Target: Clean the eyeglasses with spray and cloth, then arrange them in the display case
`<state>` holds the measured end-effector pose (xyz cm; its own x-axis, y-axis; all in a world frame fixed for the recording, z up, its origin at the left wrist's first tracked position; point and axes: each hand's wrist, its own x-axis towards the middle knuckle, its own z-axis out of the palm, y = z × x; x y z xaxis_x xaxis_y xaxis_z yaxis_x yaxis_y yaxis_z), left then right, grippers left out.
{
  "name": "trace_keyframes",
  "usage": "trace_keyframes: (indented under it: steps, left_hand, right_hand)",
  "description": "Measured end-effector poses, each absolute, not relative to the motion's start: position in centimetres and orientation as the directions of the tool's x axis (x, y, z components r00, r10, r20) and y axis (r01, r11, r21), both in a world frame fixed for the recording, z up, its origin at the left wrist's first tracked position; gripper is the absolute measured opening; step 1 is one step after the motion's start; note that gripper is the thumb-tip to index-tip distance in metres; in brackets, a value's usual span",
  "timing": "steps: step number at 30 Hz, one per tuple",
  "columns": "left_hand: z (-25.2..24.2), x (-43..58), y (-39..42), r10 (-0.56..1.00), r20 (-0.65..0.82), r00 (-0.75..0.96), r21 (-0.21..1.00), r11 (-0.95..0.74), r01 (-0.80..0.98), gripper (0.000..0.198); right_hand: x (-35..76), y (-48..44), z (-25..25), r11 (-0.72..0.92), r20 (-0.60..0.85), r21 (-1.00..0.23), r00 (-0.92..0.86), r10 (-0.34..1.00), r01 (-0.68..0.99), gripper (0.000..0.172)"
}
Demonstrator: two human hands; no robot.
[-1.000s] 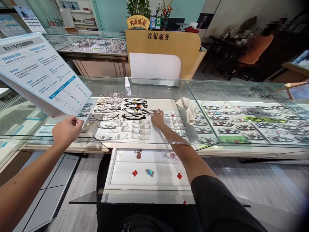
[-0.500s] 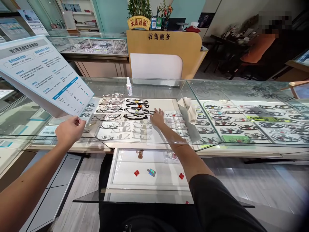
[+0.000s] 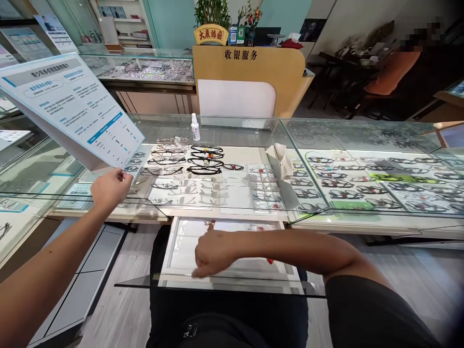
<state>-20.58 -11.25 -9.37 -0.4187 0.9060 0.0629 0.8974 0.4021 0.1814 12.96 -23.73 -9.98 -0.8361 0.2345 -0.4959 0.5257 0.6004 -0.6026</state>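
Observation:
My left hand (image 3: 111, 188) is closed at the lower corner of a large folded printed card (image 3: 78, 106), which stands tilted above the glass counter. My right hand (image 3: 215, 251) is over the open white drawer (image 3: 169, 251), its back turned up and the fingers curled downward. What those fingers hold, if anything, is hidden. On the counter ahead lie rows of eyeglasses (image 3: 205, 170), dark frames beside thinner metal ones. A single dark pair (image 3: 233, 167) lies just right of them. Part of a red tag (image 3: 270, 261) shows beneath my right forearm.
A white spray bottle (image 3: 195, 128) stands on the glass behind the frames. A beige cloth (image 3: 282, 162) lies to the right. Glass display cases (image 3: 348, 193) hold more eyeglasses. Beyond stands a wooden service desk (image 3: 250, 67), and a person in orange (image 3: 395, 72) sits at the back right.
My right hand has drawn back from the eyeglasses on the counter to over the drawer, leaving the dark pair behind. My left hand keeps its hold on the card. The view has shifted slightly.

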Motion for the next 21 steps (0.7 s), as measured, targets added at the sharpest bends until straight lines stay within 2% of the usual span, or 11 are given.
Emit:
trace_keyframes:
  steps: [1, 4, 7, 9, 11, 16, 18, 21]
  left_hand:
    - [-9.3, -20.5, -11.2, 0.906, 0.06, -0.418, 0.183, 0.402, 0.897, 0.023]
    - [-9.3, -20.5, -11.3, 0.909, 0.069, -0.41, 0.191, 0.392, 0.9, 0.023]
    - [-9.3, -20.4, -11.4, 0.913, 0.079, -0.401, 0.199, 0.38, 0.903, 0.023]
    - [-9.2, -20.4, -11.5, 0.915, 0.079, -0.395, 0.208, 0.373, 0.904, 0.024]
    - [-9.2, -20.3, -11.6, 0.919, 0.083, -0.386, 0.22, 0.361, 0.906, 0.023]
    - [-9.4, -20.4, -11.6, 0.914, 0.109, -0.391, 0.247, 0.356, 0.901, 0.022]
    - [-9.6, -20.4, -11.5, 0.91, 0.115, -0.397, 0.252, 0.36, 0.898, 0.02]
    - [-9.8, -20.6, -11.3, 0.909, 0.124, -0.397, 0.252, 0.358, 0.899, 0.019]
  right_hand:
    - [13.5, -24.1, -8.0, 0.545, -0.477, -0.688, -0.865, 0.157, 0.479, 0.064]
    - [16.1, -21.3, -2.2, 0.375, -0.373, -0.842, -0.921, 0.117, 0.388, 0.074]
    - [19.0, -14.7, 1.4, 0.324, -0.332, -0.876, -0.934, 0.133, 0.358, 0.079]
    - [20.6, -9.9, 2.2, 0.325, -0.419, -0.821, -0.882, 0.215, 0.469, 0.078]
    - [21.8, -6.0, 2.0, 0.252, -0.471, -0.786, -0.811, 0.347, 0.565, 0.08]
    - [23.2, -1.0, 0.1, 0.095, -0.489, -0.783, -0.702, 0.518, 0.615, 0.088]
    - [23.1, -0.6, -0.7, 0.138, -0.411, -0.776, -0.66, 0.629, 0.615, 0.081]
    - [21.8, -0.8, -1.8, 0.291, -0.046, -0.714, -0.458, 0.888, 0.637, 0.056]
